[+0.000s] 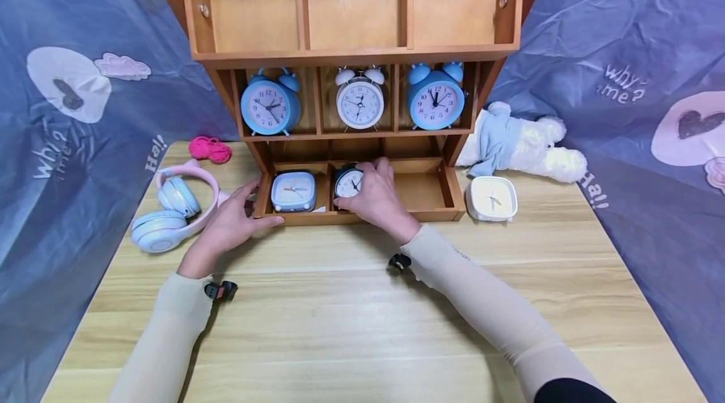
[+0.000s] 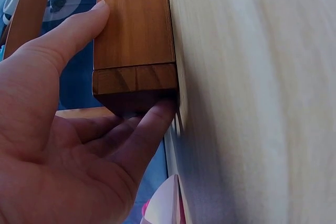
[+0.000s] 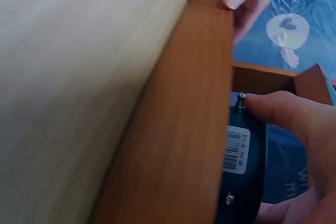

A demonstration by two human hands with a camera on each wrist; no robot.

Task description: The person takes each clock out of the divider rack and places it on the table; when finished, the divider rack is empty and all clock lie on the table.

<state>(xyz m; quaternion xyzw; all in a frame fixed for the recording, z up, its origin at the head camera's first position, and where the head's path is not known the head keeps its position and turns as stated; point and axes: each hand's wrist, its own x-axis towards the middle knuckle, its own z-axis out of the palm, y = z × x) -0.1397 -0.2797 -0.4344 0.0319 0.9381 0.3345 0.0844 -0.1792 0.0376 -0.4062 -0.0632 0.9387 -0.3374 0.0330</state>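
My right hand (image 1: 379,198) grips a dark alarm clock (image 1: 347,183) with a white dial, in the middle compartment of the wooden shelf's (image 1: 368,219) lowest tier. In the right wrist view, the thumb touches a small metal foot of the clock (image 3: 257,156), and a barcode label shows on its underside. My left hand (image 1: 229,223) holds the front left corner of that tier, thumb along the front board (image 2: 134,24) and fingers at its end. A square pale-blue alarm clock (image 1: 293,191) stands in the left compartment, beside the left hand.
Two blue alarm clocks, left (image 1: 270,104) and right (image 1: 436,101), flank a white one (image 1: 360,102) on the middle tier. A square white clock (image 1: 491,199) stands right of the shelf, before a white plush toy (image 1: 523,141). Headphones (image 1: 175,211) and pink yarn (image 1: 209,149) lie at left.
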